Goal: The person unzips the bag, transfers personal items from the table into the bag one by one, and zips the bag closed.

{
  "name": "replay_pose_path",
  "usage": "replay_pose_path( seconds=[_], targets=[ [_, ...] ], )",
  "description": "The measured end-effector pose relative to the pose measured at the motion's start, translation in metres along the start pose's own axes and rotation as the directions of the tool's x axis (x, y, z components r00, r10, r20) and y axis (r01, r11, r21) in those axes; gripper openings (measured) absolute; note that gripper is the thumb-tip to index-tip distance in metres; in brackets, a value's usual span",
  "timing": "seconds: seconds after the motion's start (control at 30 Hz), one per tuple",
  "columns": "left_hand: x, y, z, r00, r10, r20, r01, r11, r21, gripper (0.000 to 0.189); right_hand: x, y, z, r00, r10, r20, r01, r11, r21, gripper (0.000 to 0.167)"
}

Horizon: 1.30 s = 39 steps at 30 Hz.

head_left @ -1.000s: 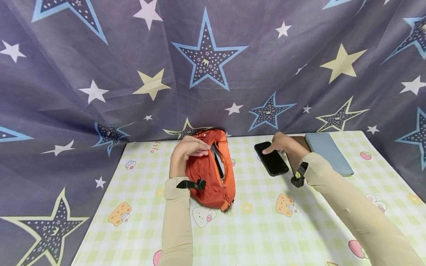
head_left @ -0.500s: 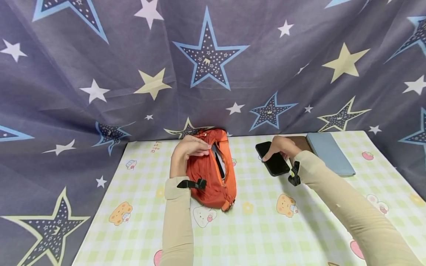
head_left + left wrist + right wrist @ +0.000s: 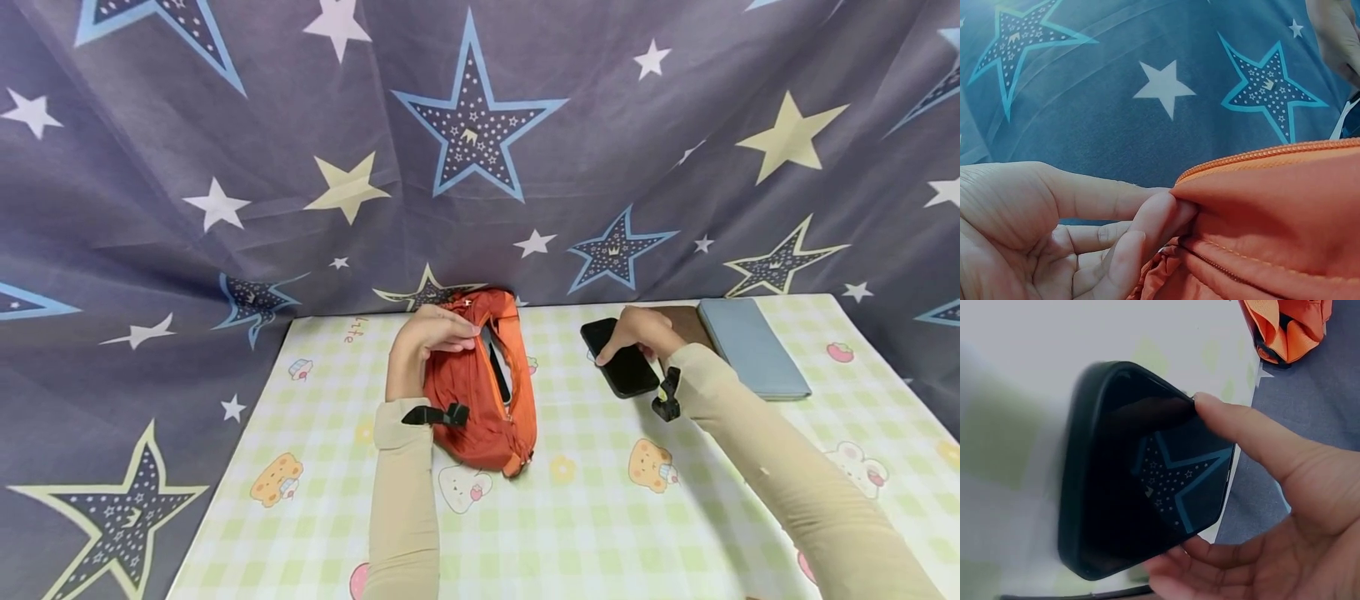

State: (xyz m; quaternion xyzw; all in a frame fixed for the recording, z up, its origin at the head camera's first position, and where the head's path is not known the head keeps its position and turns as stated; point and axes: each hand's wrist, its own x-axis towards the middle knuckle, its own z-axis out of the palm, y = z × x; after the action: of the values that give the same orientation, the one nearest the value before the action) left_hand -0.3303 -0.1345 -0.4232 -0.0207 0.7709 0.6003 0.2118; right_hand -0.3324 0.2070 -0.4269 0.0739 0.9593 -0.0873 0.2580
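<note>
Two hands are at work, both in grip. The left hand (image 3: 429, 333) has its thumb and forefinger pinched on the zipped edge of one orange-red bag (image 3: 459, 383), the other fingers loosely bent. The right hand (image 3: 641, 331) spans one black phone (image 3: 632, 377), thumb on one long side and fingers curled at the other; I can't tell whether it is raised off the surface. So the phone is right under the right hand and well apart from the left, while the bag lies just beneath the left.

The bag's mouth gapes toward the phone, with a dark, pale-edged object (image 3: 499, 375) inside. A strip of checked cloth separates bag and phone, and a wide stretch of tabletop (image 3: 555, 533) runs toward the person between the two sleeves. Beyond the right hand are one brown flat item (image 3: 688, 323), partly hidden, and one blue-grey notebook (image 3: 756, 346) beside it. The bag's upper end reaches the far edge, where a star-printed curtain (image 3: 277, 150) hangs.
</note>
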Motion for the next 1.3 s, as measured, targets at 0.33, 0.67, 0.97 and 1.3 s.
replay_pose_path(
  seconds=[0.33, 0.67, 0.97, 1.3],
  targets=[
    [-0.001, 0.002, 0.0, 1.0, -0.009, 0.004, 0.009, 1.0, 0.003, 0.027, 0.003, 0.001, 0.003, 0.999, 0.04, -0.005, -0.04, 0.999, 0.02, 0.111],
    [0.0, 0.003, 0.002, 1.0, -0.022, 0.022, 0.022, 1.0, 0.001, 0.028, -0.004, 0.014, 0.011, 0.999, 0.002, -0.05, 0.001, 0.998, 0.067, 0.129],
    [-0.001, 0.003, 0.004, 0.999, -0.025, 0.019, 0.025, 1.0, 0.003, 0.029, -0.009, 0.027, 0.01, 0.996, -0.052, -0.068, 0.068, 0.963, 0.26, 0.077],
    [0.0, 0.002, 0.001, 1.0, -0.019, 0.008, 0.019, 1.0, -0.002, 0.03, -0.005, 0.048, 0.005, 0.975, -0.205, 0.089, 0.1, 0.756, 0.647, 0.045]
  ],
)
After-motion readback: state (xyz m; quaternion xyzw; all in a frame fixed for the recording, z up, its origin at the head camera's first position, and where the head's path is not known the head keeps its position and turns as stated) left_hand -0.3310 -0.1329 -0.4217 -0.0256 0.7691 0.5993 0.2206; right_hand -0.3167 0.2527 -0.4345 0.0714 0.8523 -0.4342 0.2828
